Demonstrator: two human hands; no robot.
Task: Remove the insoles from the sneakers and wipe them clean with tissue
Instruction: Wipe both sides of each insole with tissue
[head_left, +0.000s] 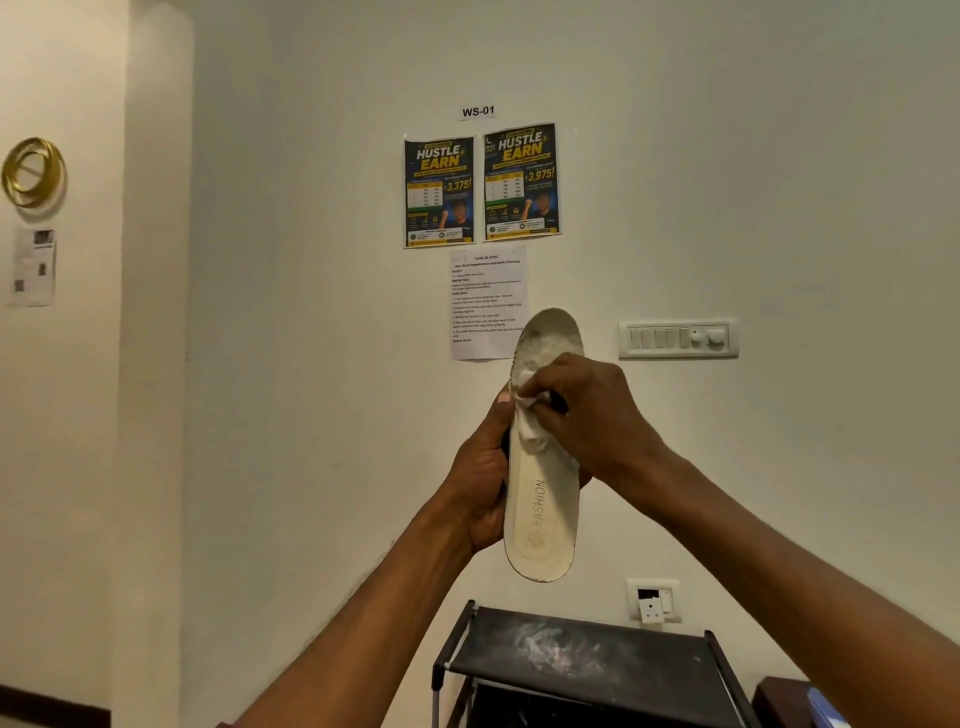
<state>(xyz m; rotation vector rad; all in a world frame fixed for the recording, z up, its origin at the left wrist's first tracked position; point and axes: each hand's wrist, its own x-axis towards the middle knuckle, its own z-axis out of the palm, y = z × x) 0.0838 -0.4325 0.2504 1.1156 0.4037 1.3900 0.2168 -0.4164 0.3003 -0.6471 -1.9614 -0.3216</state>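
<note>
Insole upright in left fingers, tissue pressed

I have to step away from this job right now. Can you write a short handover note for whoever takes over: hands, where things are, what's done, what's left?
Left hand: grips the insole by its edge, holding it upright in front of the wall, toe end up.
Right hand: pinches a crumpled tissue against the middle of the insole.
Done: this insole is out of its sneaker, and the heel half looks fairly clean.
Left: the toe end looks grey and dirty, so wipe there. The sneakers and the other insole are out of view.
Below: a shoe rack with a dusty top.
</note>
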